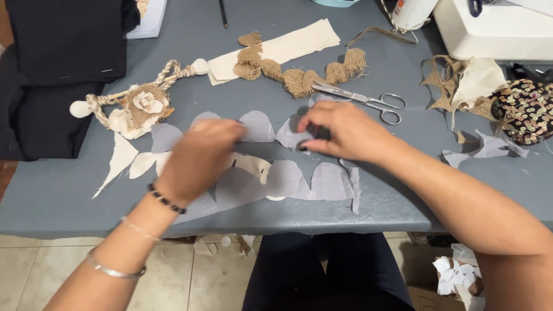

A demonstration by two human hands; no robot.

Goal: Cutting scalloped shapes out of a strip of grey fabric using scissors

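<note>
Both hands are working the scalloped grey fabric strip [259, 126]: left hand [201, 155] fingers curling onto it, right hand [345, 131] fingers pinching its edge, just below the scissors [363, 101] on the worktop [69, 196].

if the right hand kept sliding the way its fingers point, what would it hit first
The right hand points left along the scalloped grey strip. The first thing in that line looks like the left hand, close by on the same strip; the depth between them is hard to judge.

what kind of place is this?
Likely a home sewing or craft table: scissors, a scalloped burlap strip, a white sewing machine. Both hands handle scalloped grey fabric.
</note>
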